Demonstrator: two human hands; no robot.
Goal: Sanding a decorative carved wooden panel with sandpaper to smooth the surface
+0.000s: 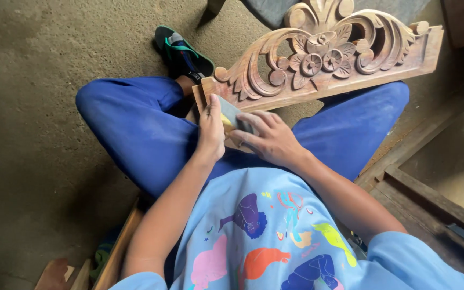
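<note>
Left hand: our left hand (pixel 210 129) lies flat, fingers straight, pressed against the near end of the carved wooden panel (pixel 323 59), steadying the grey sheet of sandpaper (pixel 231 114)
Right hand: our right hand (pixel 267 138) has its fingers spread over the sandpaper, pinning it to the panel's lower edge rather than clenching it
Panel: it rests tilted across our knees in blue trousers (pixel 135 123), its far end out to the right
Risk: we judge the panel could slide off our lap, since only one end is held; rubbing too hard could blunt the crisp edges
Materials: pale raw wood, deep scrolls, leaves and round flowers; sandpaper thin, with a yellowish patch
Floor: rough dusty concrete floor (pixel 38 107); sandal (pixel 181 51) by our foot
</note>
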